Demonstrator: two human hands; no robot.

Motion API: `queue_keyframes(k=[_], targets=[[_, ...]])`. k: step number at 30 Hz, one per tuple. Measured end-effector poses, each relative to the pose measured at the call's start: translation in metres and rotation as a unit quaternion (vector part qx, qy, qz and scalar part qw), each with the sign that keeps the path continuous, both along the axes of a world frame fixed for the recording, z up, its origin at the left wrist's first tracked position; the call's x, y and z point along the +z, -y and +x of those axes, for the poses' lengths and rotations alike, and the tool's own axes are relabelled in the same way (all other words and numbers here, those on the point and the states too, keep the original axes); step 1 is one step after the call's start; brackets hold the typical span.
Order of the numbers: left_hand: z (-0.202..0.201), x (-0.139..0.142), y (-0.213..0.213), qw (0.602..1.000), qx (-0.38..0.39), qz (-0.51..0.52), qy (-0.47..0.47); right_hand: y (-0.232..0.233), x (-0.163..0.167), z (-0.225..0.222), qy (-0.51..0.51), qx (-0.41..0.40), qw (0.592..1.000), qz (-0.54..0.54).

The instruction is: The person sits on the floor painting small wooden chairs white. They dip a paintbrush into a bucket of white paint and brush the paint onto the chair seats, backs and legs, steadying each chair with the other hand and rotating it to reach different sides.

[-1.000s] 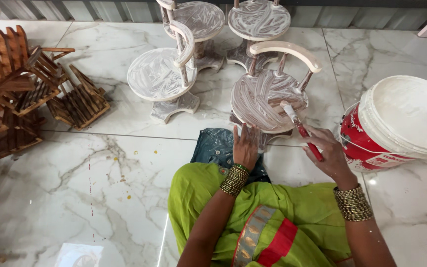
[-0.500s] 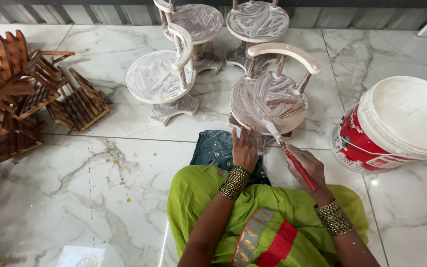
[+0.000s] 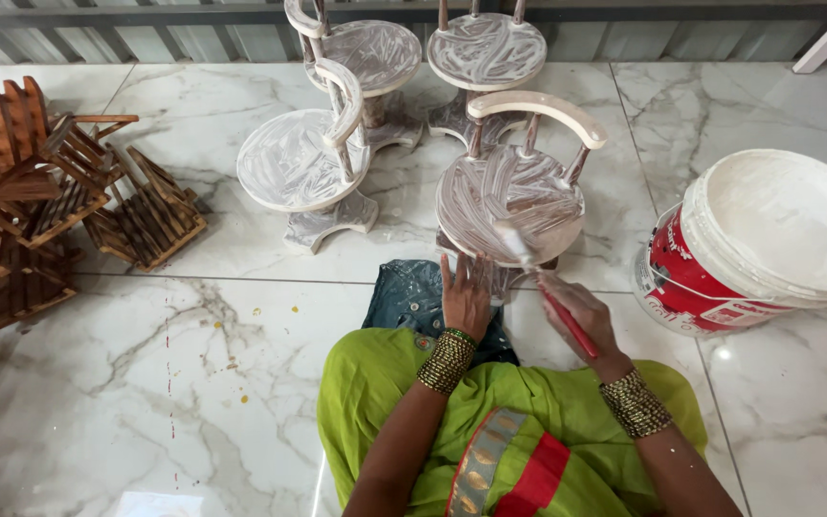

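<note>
On the small chair (image 3: 509,196), right hand (image 3: 586,316) strokes a red-handled brush (image 3: 543,282)

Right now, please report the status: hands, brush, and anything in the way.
Right hand grips red-handled brush, bristles on small chair seat. Left hand steadies seat's near edge. Paint bucket at right, apart.

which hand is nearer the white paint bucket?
Right. The right hand, gripping the red-handled brush, sits just left of the white paint bucket, with bare floor between. The left hand is farther left, at the near edge of the small chair's seat.
</note>
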State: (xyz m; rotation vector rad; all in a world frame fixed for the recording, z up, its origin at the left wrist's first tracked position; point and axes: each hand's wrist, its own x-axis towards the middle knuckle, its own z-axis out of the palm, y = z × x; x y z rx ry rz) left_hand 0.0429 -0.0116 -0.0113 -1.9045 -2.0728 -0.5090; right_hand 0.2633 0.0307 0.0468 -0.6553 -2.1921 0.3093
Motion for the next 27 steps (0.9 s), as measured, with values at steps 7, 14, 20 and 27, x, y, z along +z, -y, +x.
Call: queue_keyframes(k=[7, 14, 20, 27], targets=[[-0.001, -0.002, 0.003, 1.000, 0.001, 0.004, -0.005, -0.046, 0.019, 0.029, 0.054, -0.157, 0.985, -0.039], [-0.004, -0.008, 0.000, 0.999, 0.002, 0.017, -0.035, -0.020, 0.054, 0.084, -0.118, -0.150, 0.979, -0.074], [-0.009, -0.010, 0.004, 1.000, -0.011, 0.021, 0.014, -0.056, 0.105, 0.174, -0.127, -0.282, 0.951, -0.022], [-0.007, 0.003, 0.008, 1.000, 0.002, 0.010, -0.021, -0.161, 0.084, 0.231, 0.036, -0.309, 0.900, -0.305]])
